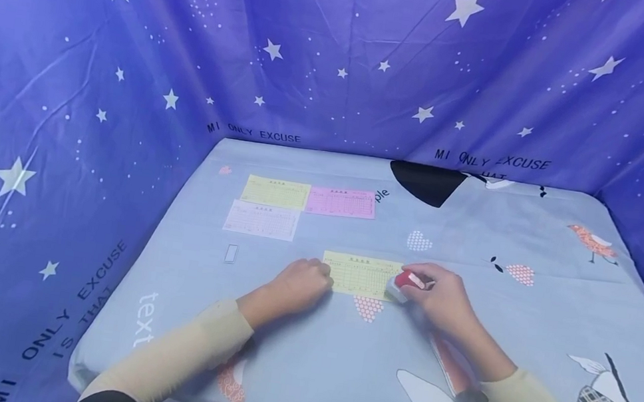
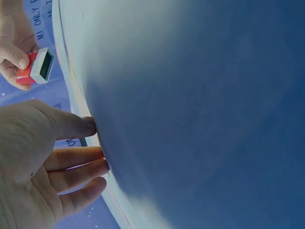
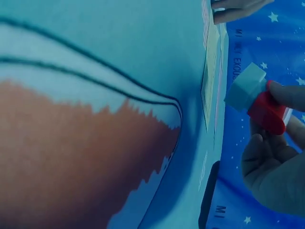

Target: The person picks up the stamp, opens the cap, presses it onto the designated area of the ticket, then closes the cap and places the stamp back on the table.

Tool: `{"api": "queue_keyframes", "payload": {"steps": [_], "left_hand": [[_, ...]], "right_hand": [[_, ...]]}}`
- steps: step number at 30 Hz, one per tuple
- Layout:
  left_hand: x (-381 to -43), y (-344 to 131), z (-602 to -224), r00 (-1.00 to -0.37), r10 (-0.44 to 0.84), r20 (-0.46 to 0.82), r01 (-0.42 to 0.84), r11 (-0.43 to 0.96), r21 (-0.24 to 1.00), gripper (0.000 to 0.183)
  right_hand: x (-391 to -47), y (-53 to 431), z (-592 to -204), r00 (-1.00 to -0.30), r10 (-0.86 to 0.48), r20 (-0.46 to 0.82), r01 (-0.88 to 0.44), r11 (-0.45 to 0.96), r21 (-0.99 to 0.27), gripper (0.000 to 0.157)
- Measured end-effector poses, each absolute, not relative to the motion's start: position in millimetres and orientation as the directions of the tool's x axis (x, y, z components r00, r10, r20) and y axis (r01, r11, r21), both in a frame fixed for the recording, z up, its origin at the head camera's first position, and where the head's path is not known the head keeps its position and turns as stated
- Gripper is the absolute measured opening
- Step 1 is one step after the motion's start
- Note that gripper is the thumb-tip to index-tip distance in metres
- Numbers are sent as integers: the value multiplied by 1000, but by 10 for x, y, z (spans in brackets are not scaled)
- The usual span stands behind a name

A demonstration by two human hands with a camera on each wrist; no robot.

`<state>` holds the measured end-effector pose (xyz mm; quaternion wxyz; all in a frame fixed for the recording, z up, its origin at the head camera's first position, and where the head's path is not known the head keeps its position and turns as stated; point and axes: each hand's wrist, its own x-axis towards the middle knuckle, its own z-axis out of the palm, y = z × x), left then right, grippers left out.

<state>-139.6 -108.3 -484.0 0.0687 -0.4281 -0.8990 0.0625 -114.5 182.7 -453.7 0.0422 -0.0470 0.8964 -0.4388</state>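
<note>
A yellow printed form (image 1: pixel 358 276) lies on the cloth in front of me. At its left edge rests my left hand (image 1: pixel 302 284); in the left wrist view that hand's thumb and fairly straight fingers (image 2: pixel 76 157) touch down at the surface. My right hand (image 1: pixel 442 300) pinches a red and white stamp (image 1: pixel 409 280) over the form's right end. In the right wrist view the stamp (image 3: pixel 259 102) is tilted and raised off the paper, gripped by its red part. The left wrist view shows its dark stamping face (image 2: pixel 45 65).
Farther back on the left lie another yellow form (image 1: pixel 276 192), a pink form (image 1: pixel 341 202) and a white form (image 1: pixel 262 220), edge to edge. A grey-blue patterned cloth (image 1: pixel 314 361) covers the table. Purple star-printed curtains (image 1: pixel 341 42) surround the back and sides.
</note>
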Motion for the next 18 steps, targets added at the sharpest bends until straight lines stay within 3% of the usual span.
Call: {"api": "queue_keyframes", "payload": {"steps": [12, 18], "left_hand": [[-1383, -1094, -4852, -621, 780, 78, 764, 624, -164, 13], [-1386, -1102, -4862, -620, 780, 90, 763, 625, -163, 13]], "right_hand": [[-1141, 1668, -4670, -931, -310, 192, -360, 693, -625, 32], [-1137, 1653, -4729, -925, -311, 217, -378, 712, -592, 32]]}}
